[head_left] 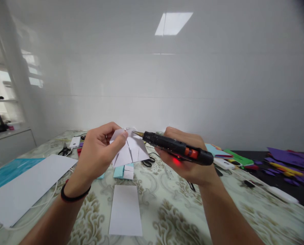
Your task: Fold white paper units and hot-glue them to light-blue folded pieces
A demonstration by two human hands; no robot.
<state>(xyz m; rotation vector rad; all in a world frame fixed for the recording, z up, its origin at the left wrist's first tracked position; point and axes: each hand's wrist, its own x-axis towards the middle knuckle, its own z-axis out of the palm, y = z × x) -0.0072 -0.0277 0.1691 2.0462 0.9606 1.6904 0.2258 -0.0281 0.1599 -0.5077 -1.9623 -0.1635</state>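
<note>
My left hand (100, 148) pinches a folded piece of white paper (135, 149) between thumb and fingers, holding it above the table. The paper shows several creases and flaps. My right hand (185, 156) is wrapped around a black hot glue gun (172, 144) with orange parts and a red glow beneath it. Its brass nozzle points left and lies at the paper's upper part, close to my left thumb; whether it touches cannot be told. Below, a small light-blue and white folded paper (123, 172) and a white paper rectangle (125, 211) lie on the table.
A patterned cloth (172, 211) covers the table. At left lie a large white sheet (36, 183), a blue sheet (6, 170) and a white cable. Black-handled scissors (148, 162) sit behind the paper. Coloured sheets, a white power strip (223, 164) and purple scraps (289, 160) are at right.
</note>
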